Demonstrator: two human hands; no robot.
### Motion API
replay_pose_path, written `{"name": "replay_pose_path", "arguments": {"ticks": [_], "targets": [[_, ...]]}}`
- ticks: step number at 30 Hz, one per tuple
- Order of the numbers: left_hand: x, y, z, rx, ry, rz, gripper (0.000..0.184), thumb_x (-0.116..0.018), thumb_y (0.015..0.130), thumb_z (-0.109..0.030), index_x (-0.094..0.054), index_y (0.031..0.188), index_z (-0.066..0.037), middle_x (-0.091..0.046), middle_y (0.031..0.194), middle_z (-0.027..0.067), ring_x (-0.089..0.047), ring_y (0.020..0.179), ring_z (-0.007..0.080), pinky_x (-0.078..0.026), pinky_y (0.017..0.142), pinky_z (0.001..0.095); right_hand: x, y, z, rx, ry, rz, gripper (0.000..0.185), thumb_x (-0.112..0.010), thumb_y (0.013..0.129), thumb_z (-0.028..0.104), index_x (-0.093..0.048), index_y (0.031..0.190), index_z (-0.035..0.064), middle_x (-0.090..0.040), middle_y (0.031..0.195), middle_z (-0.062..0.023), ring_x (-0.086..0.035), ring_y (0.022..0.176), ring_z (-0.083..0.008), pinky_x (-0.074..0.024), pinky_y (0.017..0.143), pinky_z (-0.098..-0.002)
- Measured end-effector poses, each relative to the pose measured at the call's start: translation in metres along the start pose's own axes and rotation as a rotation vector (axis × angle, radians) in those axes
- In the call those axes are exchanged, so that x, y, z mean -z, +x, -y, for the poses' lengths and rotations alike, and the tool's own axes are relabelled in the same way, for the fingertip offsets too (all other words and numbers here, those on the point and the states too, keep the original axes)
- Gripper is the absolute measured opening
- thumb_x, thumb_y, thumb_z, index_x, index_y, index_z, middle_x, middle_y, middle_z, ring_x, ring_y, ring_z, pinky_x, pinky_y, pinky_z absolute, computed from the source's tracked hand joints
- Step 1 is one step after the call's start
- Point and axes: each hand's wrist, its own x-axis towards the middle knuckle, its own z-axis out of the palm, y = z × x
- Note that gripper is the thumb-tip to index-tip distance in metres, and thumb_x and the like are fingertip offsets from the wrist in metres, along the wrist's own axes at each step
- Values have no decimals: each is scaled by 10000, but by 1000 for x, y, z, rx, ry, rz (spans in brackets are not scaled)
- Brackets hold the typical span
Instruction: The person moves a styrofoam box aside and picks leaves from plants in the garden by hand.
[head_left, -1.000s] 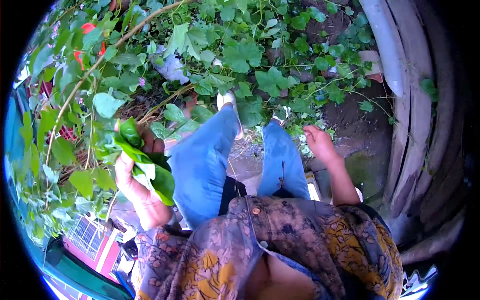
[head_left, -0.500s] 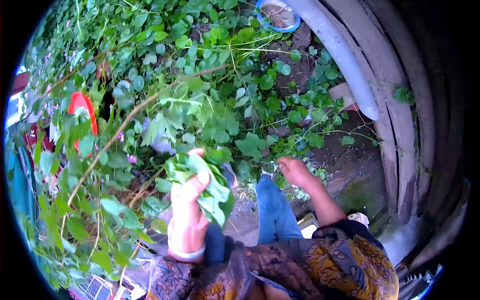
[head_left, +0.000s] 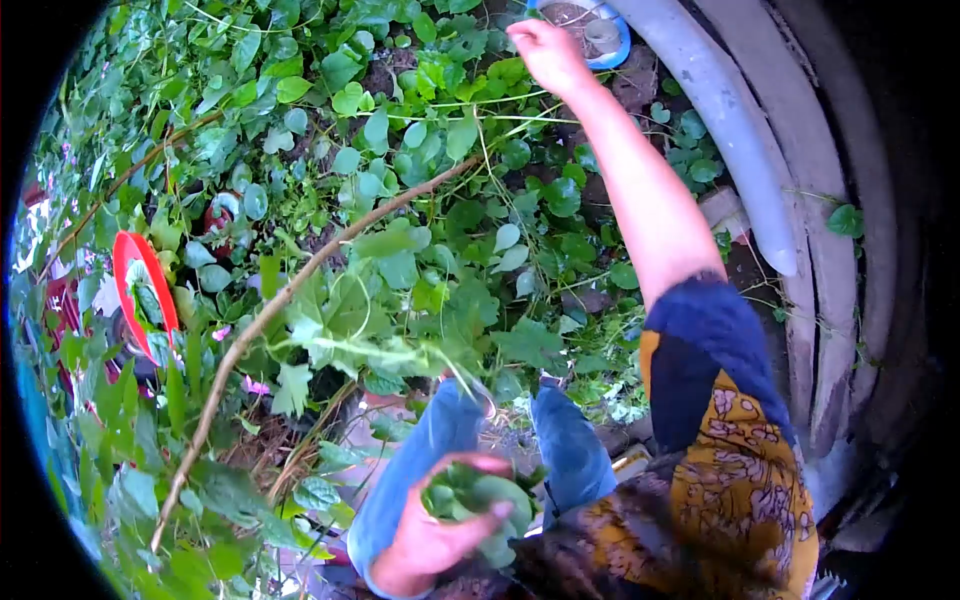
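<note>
My left hand (head_left: 435, 535) is low in view, in front of my lap, with thumb and fingers wrapped round a bunch of green leaves (head_left: 485, 500). My right hand (head_left: 548, 55) is stretched far forward over the leafy vines (head_left: 480, 190), near the blue-rimmed basin (head_left: 622, 50) at the top. Its fingers look curled together; whether they pinch anything is too small to make out. Broad green leaves lie below and to the left of that hand.
A bare brown branch (head_left: 290, 290) slants across the plants on the left. Beside it stands a red-rimmed container (head_left: 128, 270) with leaves in it. A thick grey pipe (head_left: 715, 110) runs along weathered planks (head_left: 815, 200) on the right. My jeans (head_left: 572, 440) show below.
My right hand has reached forward and up, from beside my knee to near the blue-rimmed basin. My left hand has dropped toward my lap, still holding the leaves.
</note>
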Motion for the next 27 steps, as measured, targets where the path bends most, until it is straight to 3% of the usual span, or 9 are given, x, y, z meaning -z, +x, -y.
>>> {"name": "replay_pose_path", "arguments": {"ticks": [3,4,6,7,8,12,16,26,27], "targets": [[9,9,-5,116,63,67,375,-697,779,-13,-546,1122,-7,-620,997,47,-581,909,99,-469,800,251,-53,26,-35,-117,-496,338,355,-447,866,115,-548,1206,91,-487,1304,-115,-476,1195,-296,-397,999,-397],[13,5,-14,271,-86,118,303,-626,859,-136,-540,1133,-37,-584,1093,136,-557,1017,202,-443,894,355,-66,20,-43,-166,-579,389,406,-433,861,95,-503,1261,100,-406,1393,-104,-418,1263,-284,-368,1034,-398],[14,10,-12,215,-175,56,333,-618,815,24,-505,1126,-9,-618,944,47,-568,856,118,-459,795,268,-88,12,-61,-142,-599,405,499,-404,864,89,-369,1361,74,-248,1483,-101,-301,1342,-269,-296,1088,-392],[18,11,-9,137,-60,76,367,-620,828,-9,-480,1167,-14,-625,924,63,-582,857,134,-470,773,277,-94,8,-71,-102,-631,436,513,-410,866,100,-349,1373,61,-231,1488,-121,-290,1346,-273,-269,1102,-378],[19,8,-5,262,-148,81,393,-619,832,-15,-452,1188,-14,-630,897,69,-592,823,137,-477,717,272,-99,0,-73,-61,-659,471,528,-416,868,112,-328,1385,48,-213,1492,-142,-280,1350,-277,-243,1116,-364],[21,10,1,224,-60,58,395,-610,841,-20,-426,1191,-1,-636,874,85,-605,771,145,-482,659,265,-100,-14,-70,-186,-650,590,556,-400,822,40,-338,1374,40,-420,1371,-175,-433,1254,-281,-353,1048,-395],[5,15,-8,266,-153,56,398,-607,842,-19,-417,1191,7,-638,861,94,-609,757,153,-488,656,268,-109,-22,-93,-254,-466,458,371,-504,783,97,-590,1141,141,-614,1108,-165,-588,1036,-325,-462,898,-426],[-8,17,0,260,-137,22,385,-606,834,0,-410,1164,22,-640,820,122,-617,727,180,-487,668,286,-97,-35,-86,-322,-459,369,301,-568,806,288,-635,1054,130,-627,1089,-145,-589,1034,-332,-467,871,-426],[-8,16,1,257,-150,17,388,-605,835,-2,-406,1166,22,-640,820,121,-617,727,179,-487,668,285,-95,-33,-86,-400,-466,430,281,-556,832,287,-644,1038,118,-550,1232,-155,-535,1132,-311,-454,898,-421]]}}
